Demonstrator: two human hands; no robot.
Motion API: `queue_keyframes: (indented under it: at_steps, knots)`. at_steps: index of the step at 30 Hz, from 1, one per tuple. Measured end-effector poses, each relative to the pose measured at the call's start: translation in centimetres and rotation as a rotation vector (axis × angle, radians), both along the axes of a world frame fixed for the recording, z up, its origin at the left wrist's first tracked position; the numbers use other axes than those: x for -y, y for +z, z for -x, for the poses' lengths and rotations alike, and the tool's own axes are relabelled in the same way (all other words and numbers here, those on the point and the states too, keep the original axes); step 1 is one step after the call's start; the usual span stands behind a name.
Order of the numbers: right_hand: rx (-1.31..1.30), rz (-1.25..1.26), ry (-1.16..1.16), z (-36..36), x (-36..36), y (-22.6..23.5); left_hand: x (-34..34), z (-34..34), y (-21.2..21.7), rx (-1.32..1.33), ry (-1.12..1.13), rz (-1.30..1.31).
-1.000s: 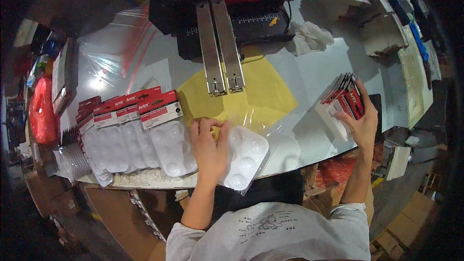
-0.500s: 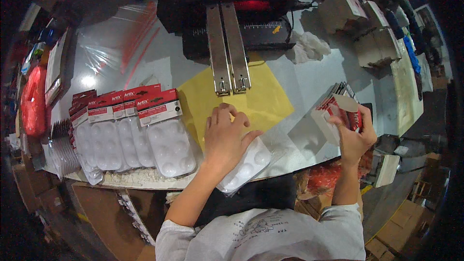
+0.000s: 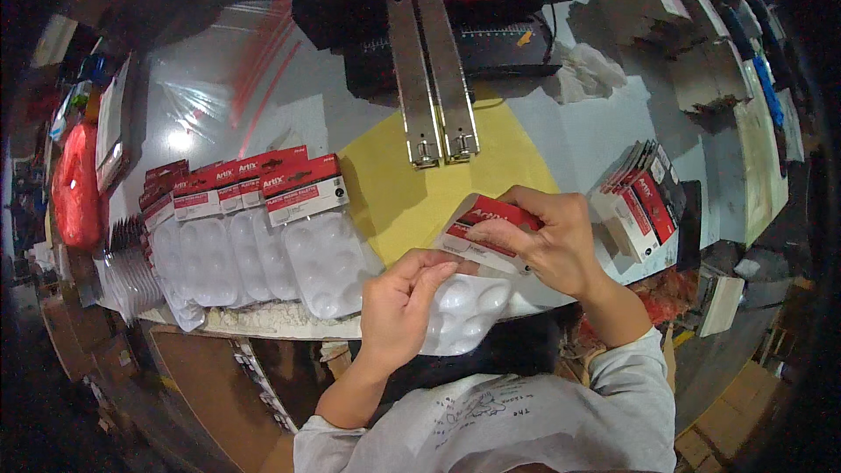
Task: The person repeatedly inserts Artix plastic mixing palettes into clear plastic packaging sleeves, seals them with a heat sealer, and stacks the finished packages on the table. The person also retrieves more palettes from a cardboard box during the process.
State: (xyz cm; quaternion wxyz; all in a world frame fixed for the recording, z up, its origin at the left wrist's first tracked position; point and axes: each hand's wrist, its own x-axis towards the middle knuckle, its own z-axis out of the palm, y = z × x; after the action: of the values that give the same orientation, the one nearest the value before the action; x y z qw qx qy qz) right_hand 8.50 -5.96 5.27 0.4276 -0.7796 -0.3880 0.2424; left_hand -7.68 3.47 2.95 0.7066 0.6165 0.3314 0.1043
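My right hand point(image 3: 556, 241) is closed on a red and white folded header card point(image 3: 477, 254), thumb on its front. The card sits at the top of a clear bag with a white plastic paint palette point(image 3: 462, 320) inside, over the table's near edge. At the card's left lower corner my left hand point(image 3: 399, 315) pinches the bag's top edge, thumb against fingers. Just beyond both hands, the two metal arms of a black stapling machine point(image 3: 429, 79) reach over a yellow sheet point(image 3: 377, 175). How far the card's fold covers the bag is hidden by my fingers.
Several carded palettes point(image 3: 328, 263) lie overlapped at the left, beside a row of clear packs point(image 3: 131, 271). A stack of header cards point(image 3: 644, 210) stands at the right. Grey-brown card stacks point(image 3: 644, 9) and crumpled white plastic point(image 3: 591, 70) lie farther back. A red bag point(image 3: 79, 188) is far left.
My right hand has brought a header card from the stack at the right to the bagged palette. My left hand has drawn back toward me and now pinches the bag's top edge.
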Motion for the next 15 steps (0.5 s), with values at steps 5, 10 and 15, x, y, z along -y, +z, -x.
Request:
queue_keyframes:
  at_steps: [5, 10, 15]
  knots:
    - [0.124, -0.032, 0.099, -0.1, -0.1, -0.5, -0.2, 0.1, -0.5, -0.06, 0.022, -0.123]
    - [0.209, -0.006, 0.16, -0.2, -0.2, -0.7, -0.2, 0.2, -0.4, -0.037, 0.004, -0.243]
    - [0.232, -0.027, 0.144, -1.5, -0.2, -0.2, -0.1, 0.2, -0.3, -0.024, 0.077, -0.344]
